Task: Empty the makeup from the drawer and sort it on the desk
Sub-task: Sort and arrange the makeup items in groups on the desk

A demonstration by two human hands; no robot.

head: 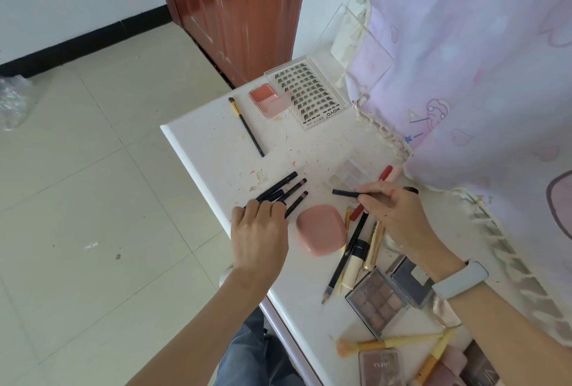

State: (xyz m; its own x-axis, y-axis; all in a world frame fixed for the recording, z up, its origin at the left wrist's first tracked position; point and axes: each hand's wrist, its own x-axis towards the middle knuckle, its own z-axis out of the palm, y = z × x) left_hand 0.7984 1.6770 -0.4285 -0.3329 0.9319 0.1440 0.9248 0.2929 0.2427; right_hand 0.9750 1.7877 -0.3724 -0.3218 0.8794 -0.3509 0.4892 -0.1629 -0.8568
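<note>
On the white desk (pixel 216 144), my left hand (pixel 258 230) rests with straight fingers on a row of several dark pencils (pixel 280 189) near the left edge. My right hand (pixel 393 209) pinches one dark pencil (pixel 343 192) and holds it just above the desk, tip pointing left. A pink rounded compact (pixel 320 229) lies between my hands. Under my right hand lie a red pencil (pixel 385 173), a long black pencil (pixel 346 257), a cream tube (pixel 354 268) and a gold tube (pixel 374 244). A pale eyeshadow palette (pixel 348 175) sits beyond the held pencil.
At the far end lie a black brush (pixel 247 128), an open pink blush case (pixel 269 100) and a lash tray (pixel 306 94) with a clear lid. Brown palettes (pixel 376 299), yellow-handled brushes (pixel 390 344) and more compacts lie near me. A lilac frilled cloth (pixel 464 76) hangs on the right.
</note>
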